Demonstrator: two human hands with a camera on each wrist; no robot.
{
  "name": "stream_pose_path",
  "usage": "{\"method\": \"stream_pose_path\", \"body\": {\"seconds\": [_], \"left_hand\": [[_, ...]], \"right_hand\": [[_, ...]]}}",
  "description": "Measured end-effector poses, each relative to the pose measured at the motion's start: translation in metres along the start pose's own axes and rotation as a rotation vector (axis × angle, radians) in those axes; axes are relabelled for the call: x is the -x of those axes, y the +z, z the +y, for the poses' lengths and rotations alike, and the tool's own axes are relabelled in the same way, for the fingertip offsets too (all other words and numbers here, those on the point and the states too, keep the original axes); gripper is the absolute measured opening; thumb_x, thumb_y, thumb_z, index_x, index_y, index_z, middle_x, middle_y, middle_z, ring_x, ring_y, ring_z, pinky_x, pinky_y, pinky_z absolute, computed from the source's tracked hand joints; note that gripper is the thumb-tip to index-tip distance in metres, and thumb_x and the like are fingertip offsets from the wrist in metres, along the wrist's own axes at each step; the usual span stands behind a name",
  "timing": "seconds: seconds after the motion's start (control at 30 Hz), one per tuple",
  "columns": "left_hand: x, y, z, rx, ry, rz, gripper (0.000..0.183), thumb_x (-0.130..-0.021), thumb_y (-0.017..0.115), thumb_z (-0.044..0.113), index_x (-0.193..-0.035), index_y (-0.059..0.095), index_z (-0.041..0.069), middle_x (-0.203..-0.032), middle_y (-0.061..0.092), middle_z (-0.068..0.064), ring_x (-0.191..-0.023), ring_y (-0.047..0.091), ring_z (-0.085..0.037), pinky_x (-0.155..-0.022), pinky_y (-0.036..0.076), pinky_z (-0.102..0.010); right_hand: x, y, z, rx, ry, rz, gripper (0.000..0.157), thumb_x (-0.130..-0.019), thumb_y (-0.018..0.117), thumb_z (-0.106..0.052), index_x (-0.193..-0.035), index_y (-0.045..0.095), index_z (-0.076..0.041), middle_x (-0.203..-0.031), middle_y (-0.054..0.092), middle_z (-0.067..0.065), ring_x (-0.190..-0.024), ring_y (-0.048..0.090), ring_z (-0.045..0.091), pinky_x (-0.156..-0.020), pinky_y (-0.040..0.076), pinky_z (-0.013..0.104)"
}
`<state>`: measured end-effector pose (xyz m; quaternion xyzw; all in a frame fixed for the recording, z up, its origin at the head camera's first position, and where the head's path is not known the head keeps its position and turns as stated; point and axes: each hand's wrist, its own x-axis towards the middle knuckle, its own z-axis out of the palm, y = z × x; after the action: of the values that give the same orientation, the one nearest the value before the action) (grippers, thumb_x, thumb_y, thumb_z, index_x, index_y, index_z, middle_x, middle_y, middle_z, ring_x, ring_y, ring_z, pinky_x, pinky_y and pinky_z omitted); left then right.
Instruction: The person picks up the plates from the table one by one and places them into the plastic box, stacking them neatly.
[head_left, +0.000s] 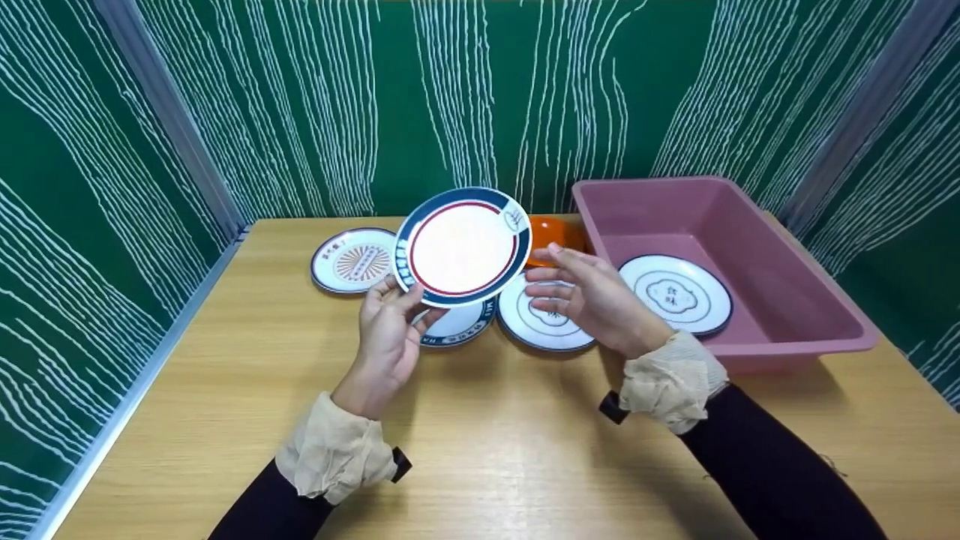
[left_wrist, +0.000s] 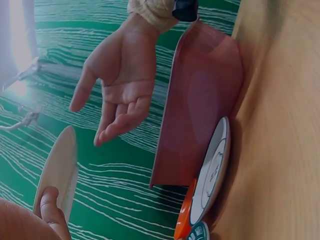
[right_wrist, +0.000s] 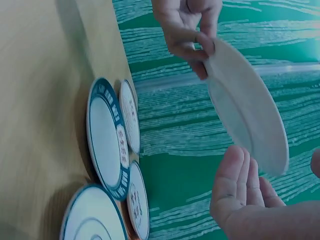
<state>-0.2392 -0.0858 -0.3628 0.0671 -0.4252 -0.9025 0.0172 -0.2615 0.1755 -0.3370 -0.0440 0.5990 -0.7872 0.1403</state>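
Observation:
My left hand (head_left: 388, 341) pinches the lower left edge of a round plate (head_left: 463, 251) with a dark blue rim and a red ring. The plate is lifted over the table and tilted toward the head camera. My right hand (head_left: 592, 300) hangs just right of it with relaxed, spread fingers and holds nothing. In the right wrist view its fingers (right_wrist: 232, 172) come up close beneath the plate's pale underside (right_wrist: 262, 112). The left wrist view shows a gap between the right hand (left_wrist: 125, 82) and the plate (left_wrist: 59, 167).
Behind the hands lie a sunburst plate (head_left: 364, 262), a blue-rimmed plate (head_left: 456, 324) and a white plate (head_left: 540, 319) on the wooden table (head_left: 225, 390). An orange dish (head_left: 555, 234) stands farther back. To the right, a pink tub (head_left: 810, 315) holds a white plate (head_left: 675, 294).

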Motion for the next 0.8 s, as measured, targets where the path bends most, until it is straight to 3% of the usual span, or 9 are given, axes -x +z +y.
{"method": "stream_pose_path", "body": {"seconds": [0.37, 0.8], "left_hand": [[0.004, 0.005, -0.014, -0.01, -0.026, -0.03, 0.039, -0.103, 0.053, -0.002, -0.137, 0.034, 0.006, -0.14, 0.051, -0.017, -0.107, 0.062, -0.025, -0.084, 0.063, -0.033], [0.004, 0.002, -0.02, -0.097, -0.01, -0.097, 0.043, -0.1, 0.059, -0.004, -0.135, 0.036, 0.004, -0.138, 0.054, -0.019, -0.105, 0.066, -0.024, -0.088, 0.062, -0.038]], "right_hand": [[0.001, 0.015, 0.013, -0.104, -0.009, -0.023, 0.03, -0.106, 0.056, -0.013, -0.131, 0.046, 0.0, -0.118, 0.064, 0.017, -0.1, 0.072, 0.032, -0.096, 0.058, 0.045], [0.003, 0.026, 0.016, -0.019, -0.007, 0.148, 0.034, -0.11, 0.037, -0.01, -0.141, 0.043, 0.004, -0.13, 0.053, 0.023, -0.094, 0.068, 0.029, -0.091, 0.061, 0.04]]}}
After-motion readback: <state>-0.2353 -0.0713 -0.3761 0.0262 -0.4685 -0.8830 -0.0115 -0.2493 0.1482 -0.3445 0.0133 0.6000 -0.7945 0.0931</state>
